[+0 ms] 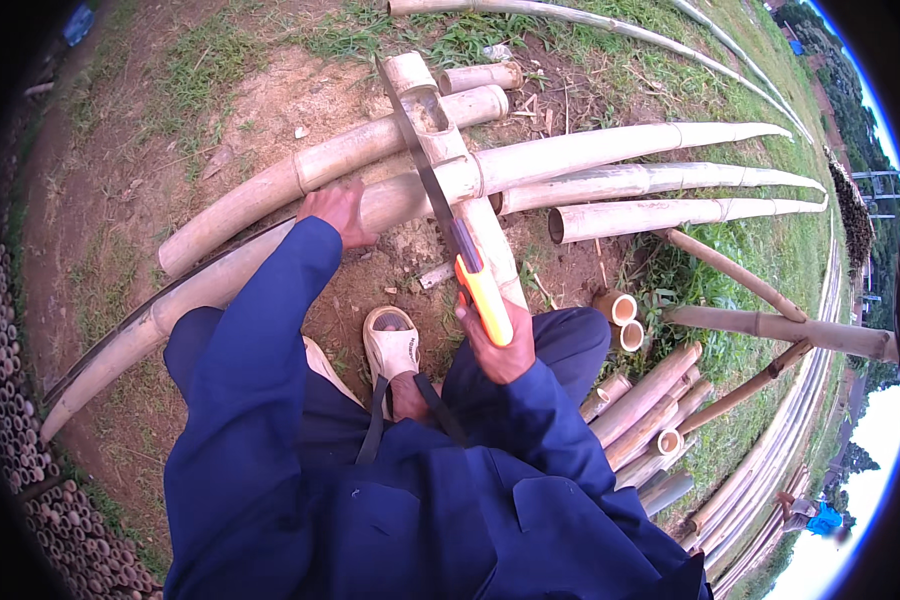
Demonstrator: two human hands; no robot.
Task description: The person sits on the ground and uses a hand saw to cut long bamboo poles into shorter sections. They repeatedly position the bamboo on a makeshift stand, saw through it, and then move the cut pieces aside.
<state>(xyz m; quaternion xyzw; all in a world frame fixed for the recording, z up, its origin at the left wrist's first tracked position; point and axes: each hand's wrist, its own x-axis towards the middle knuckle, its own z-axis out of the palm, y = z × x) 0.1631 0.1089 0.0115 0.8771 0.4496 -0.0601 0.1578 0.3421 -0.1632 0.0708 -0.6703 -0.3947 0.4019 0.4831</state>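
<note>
Bamboo pole (402,203) lies crosswise ahead of me, its long axis running from low on my left, outside my left knee and under my sleeve, up and away to my right. My left hand (338,212) is the nearer of my two hands, since it is right on the pole: palm down, curled over the round of it, just left of where the saw (423,150) passes. My right hand (495,345) is off the pole, on its near side, closed around the saw's orange and yellow handle (485,302). From there the blade points away from me and slightly left, steeply crossing the pole close to a node, its tip well beyond the far side. I cannot tell from above whether the teeth bite into the wall or only rest against it. Under that crossing sits a notched bamboo support (500,245), running roughly away from me, so the pole bridges it at a wide angle. Another bamboo length (260,193) lies just beyond my left hand, and my sandal (394,345) stands on the ground between my hands, nearer my body.
</note>
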